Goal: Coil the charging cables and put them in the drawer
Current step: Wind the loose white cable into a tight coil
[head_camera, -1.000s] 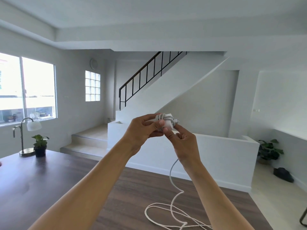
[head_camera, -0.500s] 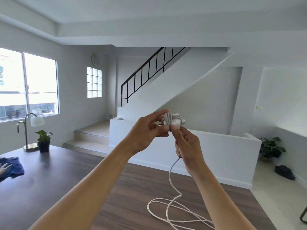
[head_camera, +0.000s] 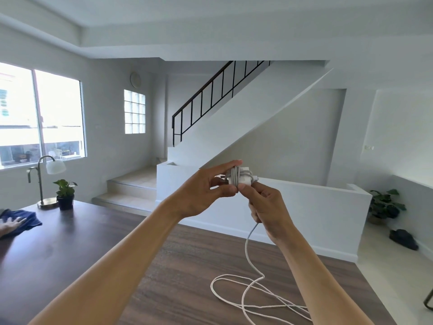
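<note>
I hold a white charger block [head_camera: 241,176] up in front of me, with several turns of its white cable wound around it. My left hand [head_camera: 206,190] pinches the block between thumb and fingers. My right hand [head_camera: 266,207] grips the cable just below the block. From there the white cable [head_camera: 248,261] hangs down and lies in loose loops on the dark wooden table [head_camera: 182,266]. No drawer is in view.
A brass desk lamp [head_camera: 44,181] and a small potted plant [head_camera: 65,194] stand at the table's far left. Another person's hand [head_camera: 10,225] rests on a blue cloth [head_camera: 22,220] at the left edge. Beyond the table are a low white wall and stairs.
My hands have stayed together on the charger while the view has shifted left and down. The blue cloth and the other hand have come into sight. The loose loops look slightly rearranged.
</note>
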The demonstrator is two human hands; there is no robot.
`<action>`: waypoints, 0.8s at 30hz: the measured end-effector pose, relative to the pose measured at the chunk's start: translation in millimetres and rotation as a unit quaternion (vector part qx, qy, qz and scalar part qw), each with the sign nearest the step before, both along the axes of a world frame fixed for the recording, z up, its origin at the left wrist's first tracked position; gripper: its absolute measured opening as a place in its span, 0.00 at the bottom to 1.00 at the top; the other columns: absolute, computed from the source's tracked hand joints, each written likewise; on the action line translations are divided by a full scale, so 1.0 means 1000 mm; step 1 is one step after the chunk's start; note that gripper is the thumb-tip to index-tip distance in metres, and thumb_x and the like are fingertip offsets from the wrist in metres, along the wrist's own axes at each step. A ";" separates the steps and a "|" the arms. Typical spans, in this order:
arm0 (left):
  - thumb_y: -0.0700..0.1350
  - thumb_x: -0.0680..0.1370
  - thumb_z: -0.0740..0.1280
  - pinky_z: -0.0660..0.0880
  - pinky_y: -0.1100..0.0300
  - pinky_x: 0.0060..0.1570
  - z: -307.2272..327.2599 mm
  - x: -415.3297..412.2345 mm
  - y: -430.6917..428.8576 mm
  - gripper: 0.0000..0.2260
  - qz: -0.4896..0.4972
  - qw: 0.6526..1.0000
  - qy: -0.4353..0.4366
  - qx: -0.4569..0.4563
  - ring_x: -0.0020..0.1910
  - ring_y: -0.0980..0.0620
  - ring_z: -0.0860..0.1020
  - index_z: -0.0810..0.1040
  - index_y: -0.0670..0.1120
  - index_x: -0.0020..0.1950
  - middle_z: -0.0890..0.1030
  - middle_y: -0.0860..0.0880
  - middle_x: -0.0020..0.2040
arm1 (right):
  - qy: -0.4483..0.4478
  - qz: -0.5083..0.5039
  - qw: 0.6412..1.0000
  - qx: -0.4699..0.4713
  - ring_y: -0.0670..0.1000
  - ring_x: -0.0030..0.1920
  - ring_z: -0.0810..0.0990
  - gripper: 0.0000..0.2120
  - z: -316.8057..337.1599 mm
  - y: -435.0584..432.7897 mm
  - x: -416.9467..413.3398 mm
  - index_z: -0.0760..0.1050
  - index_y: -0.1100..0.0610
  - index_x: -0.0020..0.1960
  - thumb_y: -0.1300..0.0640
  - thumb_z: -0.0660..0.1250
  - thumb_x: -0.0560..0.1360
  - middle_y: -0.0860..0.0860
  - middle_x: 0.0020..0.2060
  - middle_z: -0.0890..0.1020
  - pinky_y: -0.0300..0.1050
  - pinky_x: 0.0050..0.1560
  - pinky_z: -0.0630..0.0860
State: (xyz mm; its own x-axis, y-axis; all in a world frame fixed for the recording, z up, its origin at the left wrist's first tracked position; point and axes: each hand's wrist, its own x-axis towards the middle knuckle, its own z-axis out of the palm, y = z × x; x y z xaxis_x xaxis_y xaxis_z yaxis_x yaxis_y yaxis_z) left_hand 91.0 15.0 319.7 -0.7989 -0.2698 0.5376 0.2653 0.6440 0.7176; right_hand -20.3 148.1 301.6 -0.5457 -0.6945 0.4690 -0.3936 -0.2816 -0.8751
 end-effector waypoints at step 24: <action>0.46 0.79 0.67 0.78 0.59 0.55 -0.049 0.001 -0.023 0.20 0.180 0.971 -0.032 -0.157 0.48 0.63 0.79 0.69 0.56 0.70 0.79 0.58 0.58 | 0.508 -0.179 0.805 0.249 0.55 0.47 0.78 0.09 0.021 0.011 0.025 0.78 0.50 0.53 0.53 0.59 0.80 0.51 0.48 0.81 0.44 0.43 0.69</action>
